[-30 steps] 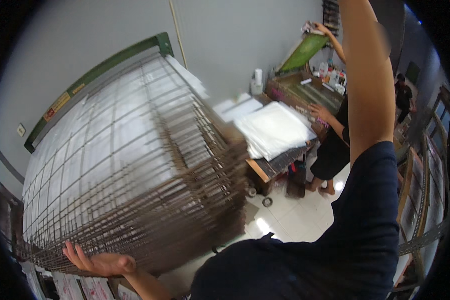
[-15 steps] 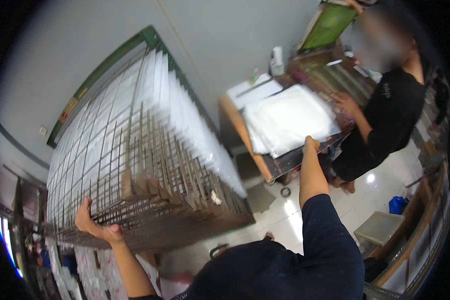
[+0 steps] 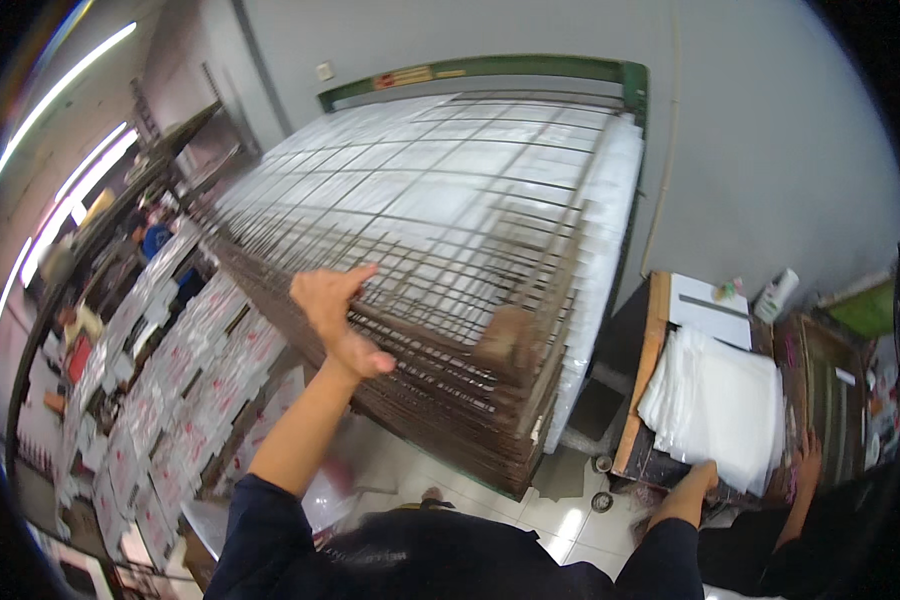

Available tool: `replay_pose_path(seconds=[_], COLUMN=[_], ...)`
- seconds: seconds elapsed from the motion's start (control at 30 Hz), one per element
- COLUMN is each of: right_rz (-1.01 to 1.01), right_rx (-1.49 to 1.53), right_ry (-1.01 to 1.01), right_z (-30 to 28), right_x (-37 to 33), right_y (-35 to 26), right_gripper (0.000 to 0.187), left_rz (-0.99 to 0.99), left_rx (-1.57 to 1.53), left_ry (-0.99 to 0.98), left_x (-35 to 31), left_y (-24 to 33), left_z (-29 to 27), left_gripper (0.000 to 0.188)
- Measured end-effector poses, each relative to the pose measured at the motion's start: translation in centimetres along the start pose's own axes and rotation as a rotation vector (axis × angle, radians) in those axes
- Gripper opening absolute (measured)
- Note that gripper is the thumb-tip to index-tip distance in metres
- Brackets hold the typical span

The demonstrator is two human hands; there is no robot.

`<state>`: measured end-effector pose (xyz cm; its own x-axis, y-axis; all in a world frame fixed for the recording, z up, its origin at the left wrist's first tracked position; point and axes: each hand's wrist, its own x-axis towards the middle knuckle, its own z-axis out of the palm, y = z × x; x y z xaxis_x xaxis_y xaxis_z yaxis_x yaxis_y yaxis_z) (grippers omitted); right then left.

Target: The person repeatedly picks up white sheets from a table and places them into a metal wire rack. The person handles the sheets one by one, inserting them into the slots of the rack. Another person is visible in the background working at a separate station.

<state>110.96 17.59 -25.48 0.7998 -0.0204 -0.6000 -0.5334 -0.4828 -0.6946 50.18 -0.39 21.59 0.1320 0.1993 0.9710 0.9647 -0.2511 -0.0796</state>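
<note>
- Here, the left hand [image 3: 338, 315] is spreading its fingers and thumb before the near edge of the wire drying rack [image 3: 410, 215]; it is holding nothing, and whether it is touching the wires, I cannot tell.
- The right hand [image 3: 707, 476] is reaching out low on the right, to the near edge of the stack of translucent white sheets [image 3: 722, 400]; its fingers are hiding from view, so I cannot tell whether it is grasping any.
- That stack is lying on the wood-edged table [image 3: 634, 425], right of the rack.
- White sheets [image 3: 612, 195] are filling the rack's stacked trays, their edges showing along its right side, while a green top bar [image 3: 490, 67] is running across the back.
- A co-worker's hand [image 3: 808, 465] is resting just right of the stack; its exact contact is staying unclear.
- A white bottle [image 3: 776, 294] is standing beyond the stack, near a green screen frame [image 3: 867, 310].
- Clear sheets with red print [image 3: 180, 395] are spreading out in rows on the left.
- Two small rings [image 3: 602, 502] are lying on the tiled floor [image 3: 568, 525] below the table.
</note>
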Motion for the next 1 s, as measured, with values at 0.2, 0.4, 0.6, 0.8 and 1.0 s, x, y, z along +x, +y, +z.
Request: replay_pose_path(seconds=[0.2, 0.4, 0.6, 0.8, 1.0], right_rz=[-0.182, -0.524, -1.166, -1.553, -2.045], right_rx=[-0.266, 0.051, 0.711, 0.402, 0.077], right_ry=[0.149, 0.161, 0.045, -0.679, -0.603], right_z=[-2.9, -6.3, -11.4, -20.0, -30.5], right_x=[2.9, -2.4, -7.5, -31.0, -60.2], right_y=[-0.8, -5.7, -21.4, -35.1, -38.0], right_gripper=[0.032, 0.038, 0.041, 0.039, 0.049], left_rz=[0.063, 0.049, 0.069, 0.137, 0.082], left_rx=[-0.062, -0.077, -0.229, -0.337, -0.224], left_ry=[0.063, 0.065, 0.113, -0.132, -0.002], left_x=[0.1, 0.2, 0.4, -0.6, -2.2], left_y=[-0.3, -0.5, -0.8, -3.1, -12.7], left_z=[0.1, -0.6, -0.2, -3.2, -5.3], left_gripper=[0.089, 0.087, 0.082, 0.078, 0.073])
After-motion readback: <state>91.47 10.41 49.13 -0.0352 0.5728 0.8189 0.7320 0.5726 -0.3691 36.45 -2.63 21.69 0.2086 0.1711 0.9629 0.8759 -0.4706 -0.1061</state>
